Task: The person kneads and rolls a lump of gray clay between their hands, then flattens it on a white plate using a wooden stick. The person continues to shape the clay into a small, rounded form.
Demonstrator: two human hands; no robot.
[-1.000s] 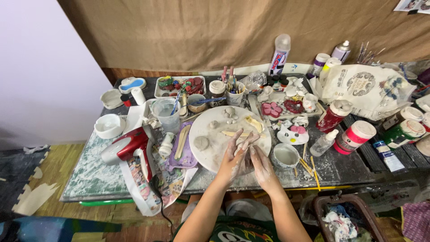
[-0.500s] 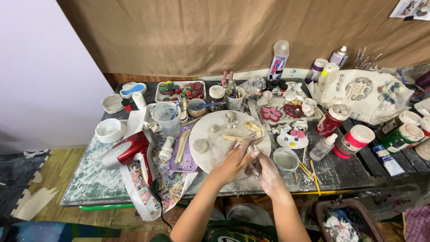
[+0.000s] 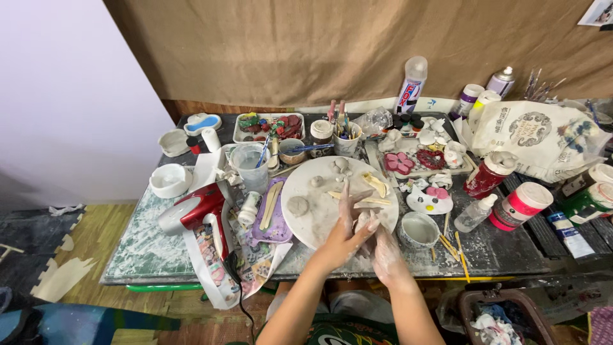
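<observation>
Head view: a cluttered craft table (image 3: 159, 255) before a brown paper backdrop. At its near edge the left hand (image 3: 341, 233) and right hand (image 3: 383, 252), both clay-smeared, press together, apparently rolling a small clay piece (image 3: 365, 220) between the palms, just over the round white board (image 3: 319, 217). Shaping seems under way; the next move would call for parting the palms above the board. A red hair dryer (image 3: 195, 211) lies left.

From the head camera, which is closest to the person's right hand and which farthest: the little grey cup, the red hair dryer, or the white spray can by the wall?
1. Little grey cup, just right of the right hand.
2. Red hair dryer, far to the left on the table.
3. White spray can, at the back by the brown wall covering.
</observation>
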